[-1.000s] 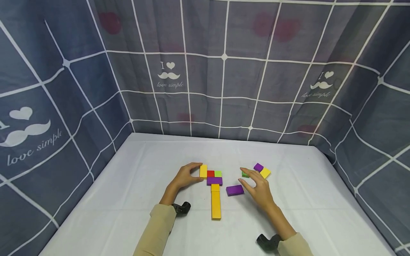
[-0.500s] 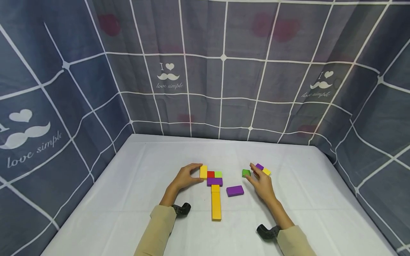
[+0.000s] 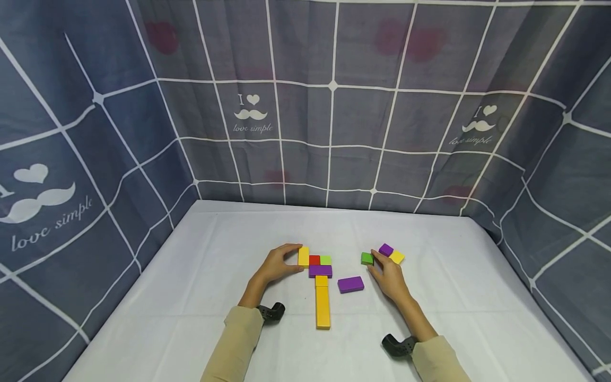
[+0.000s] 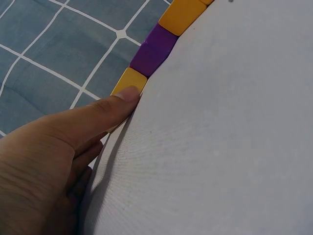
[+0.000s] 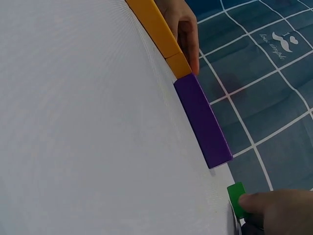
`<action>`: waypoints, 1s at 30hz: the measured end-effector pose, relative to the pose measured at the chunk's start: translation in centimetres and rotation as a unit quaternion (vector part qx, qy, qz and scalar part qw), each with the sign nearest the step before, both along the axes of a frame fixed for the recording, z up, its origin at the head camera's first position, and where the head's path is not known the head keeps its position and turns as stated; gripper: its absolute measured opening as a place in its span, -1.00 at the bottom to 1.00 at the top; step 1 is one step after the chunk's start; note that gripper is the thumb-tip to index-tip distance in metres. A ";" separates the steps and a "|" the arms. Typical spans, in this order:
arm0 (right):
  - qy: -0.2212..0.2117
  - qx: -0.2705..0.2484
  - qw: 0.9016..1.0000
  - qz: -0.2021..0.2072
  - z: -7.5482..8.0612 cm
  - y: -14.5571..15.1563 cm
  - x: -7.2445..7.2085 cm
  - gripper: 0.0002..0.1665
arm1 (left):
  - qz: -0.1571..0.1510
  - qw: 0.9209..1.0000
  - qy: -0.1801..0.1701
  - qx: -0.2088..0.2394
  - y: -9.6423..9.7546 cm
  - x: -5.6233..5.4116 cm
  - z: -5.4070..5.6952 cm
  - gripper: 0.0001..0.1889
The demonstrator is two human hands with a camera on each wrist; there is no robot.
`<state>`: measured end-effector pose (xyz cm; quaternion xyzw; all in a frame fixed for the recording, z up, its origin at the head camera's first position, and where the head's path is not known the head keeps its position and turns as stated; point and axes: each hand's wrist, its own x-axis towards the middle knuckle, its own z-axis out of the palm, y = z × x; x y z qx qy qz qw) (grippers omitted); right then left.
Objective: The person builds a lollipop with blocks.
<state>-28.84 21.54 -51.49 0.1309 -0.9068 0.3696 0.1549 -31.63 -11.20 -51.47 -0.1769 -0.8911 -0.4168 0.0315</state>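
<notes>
In the head view my left hand holds an upright-lying yellow block between thumb and fingers, at the left end of a row. Beside that block sit a red block and a light green block. A purple block lies just below them, with a column of yellow blocks running toward the person. To the right, my right hand pinches a green block. Its thumb presses the near face of the green block in the right wrist view; the other fingers are mostly hidden there.
A loose purple block lies between the yellow column and my right hand. Behind the right fingers are a small purple block and a yellow block. A checked curtain encloses the white-covered table.
My right hand first moved right past the green block, near the small purple and yellow blocks, then came back slightly and took hold of the green block. The left hand stays on its yellow block.
</notes>
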 end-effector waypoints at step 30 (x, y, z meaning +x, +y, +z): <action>0.057 -0.069 0.994 0.059 1.3 -0.7 0.7 -0.60 | -0.003 1.000 -0.005 -0.002 -0.2 -0.1 -0.3 -0.31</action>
